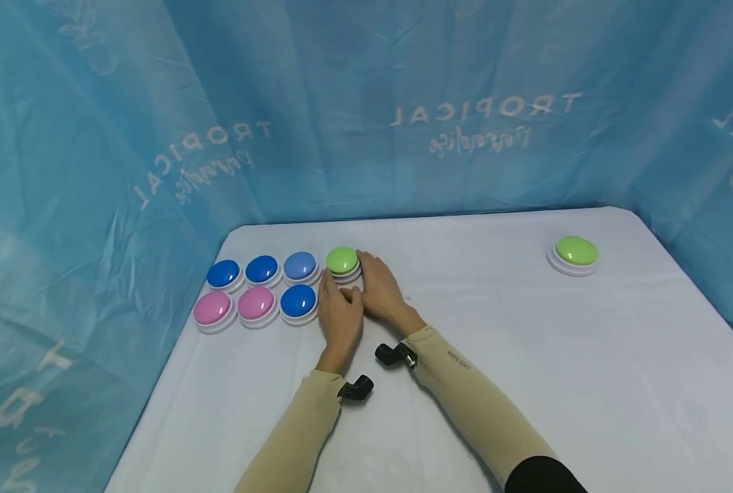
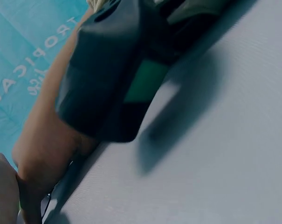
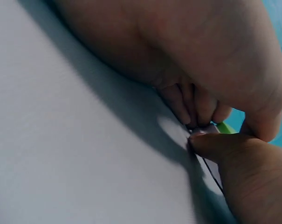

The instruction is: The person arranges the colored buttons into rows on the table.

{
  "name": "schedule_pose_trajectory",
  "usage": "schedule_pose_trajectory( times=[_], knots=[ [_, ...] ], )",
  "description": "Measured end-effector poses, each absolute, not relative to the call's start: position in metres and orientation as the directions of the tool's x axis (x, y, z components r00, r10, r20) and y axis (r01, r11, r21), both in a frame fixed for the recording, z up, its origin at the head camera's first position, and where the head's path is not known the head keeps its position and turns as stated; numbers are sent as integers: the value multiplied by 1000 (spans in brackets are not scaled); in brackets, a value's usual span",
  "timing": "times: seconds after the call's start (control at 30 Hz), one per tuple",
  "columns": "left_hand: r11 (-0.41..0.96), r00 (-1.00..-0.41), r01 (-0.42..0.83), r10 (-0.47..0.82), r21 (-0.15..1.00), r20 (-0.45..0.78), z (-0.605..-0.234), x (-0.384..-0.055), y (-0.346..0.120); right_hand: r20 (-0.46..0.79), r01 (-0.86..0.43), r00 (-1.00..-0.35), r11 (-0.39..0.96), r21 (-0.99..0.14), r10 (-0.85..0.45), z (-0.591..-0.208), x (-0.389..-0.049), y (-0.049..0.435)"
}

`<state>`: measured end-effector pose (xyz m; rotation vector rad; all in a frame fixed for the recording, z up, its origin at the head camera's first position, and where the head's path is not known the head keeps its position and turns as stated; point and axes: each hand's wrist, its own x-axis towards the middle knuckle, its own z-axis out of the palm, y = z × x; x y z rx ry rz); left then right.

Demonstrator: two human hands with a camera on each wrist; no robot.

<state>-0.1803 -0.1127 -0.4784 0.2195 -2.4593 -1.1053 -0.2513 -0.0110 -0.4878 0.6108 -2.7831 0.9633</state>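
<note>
A green dome button on a white base [image 1: 341, 261] sits on the white table between the two hands. My left hand [image 1: 339, 318] lies along its left side, fingers fairly straight and pointing away, thumb at the near edge. From the right, my right hand [image 1: 383, 291] holds the button's base, fingertips on the far right side and thumb toward the near side. In the right wrist view, bent fingers [image 3: 203, 107] meet the base, a sliver of green button [image 3: 224, 128] showing behind them. The left wrist view is mostly blocked by a black wrist mount [image 2: 108, 79].
Left of the hands are two rows of buttons: dark blue [image 1: 222, 274], blue [image 1: 262, 269] and light blue [image 1: 300, 266] behind, pink ones [image 1: 213, 309] and a blue one [image 1: 298, 301] in front. Another green button [image 1: 575, 252] stands far right. A blue curtain [image 1: 366, 137] surrounds the table [image 1: 495, 329].
</note>
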Motion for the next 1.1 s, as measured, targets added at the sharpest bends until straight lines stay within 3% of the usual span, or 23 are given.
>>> schedule_pose_trajectory(
  times=[0.27, 0.5, 0.73, 0.9, 1.1],
  knots=[
    [676, -877, 74, -305, 733, 371, -480, -167, -109, 272, -437, -899, 684, -584, -343, -489, -235, 5],
    [680, -905, 150, -199, 718, 377, -480, -158, -97, 290, -437, -899, 684, -584, -327, -490, -219, 40],
    [674, -928, 270, -8, 688, 372, -484, -153, -84, 326, -440, -896, 697, -567, -300, -494, -202, 80],
    [676, -943, 325, 181, 661, 279, -480, -154, -78, 314, -394, -917, 694, -602, -247, -490, -192, 110],
    [674, -913, 402, 344, 620, 218, -474, -153, -62, 310, -364, -927, 709, -605, -211, -488, -182, 142]
  ],
)
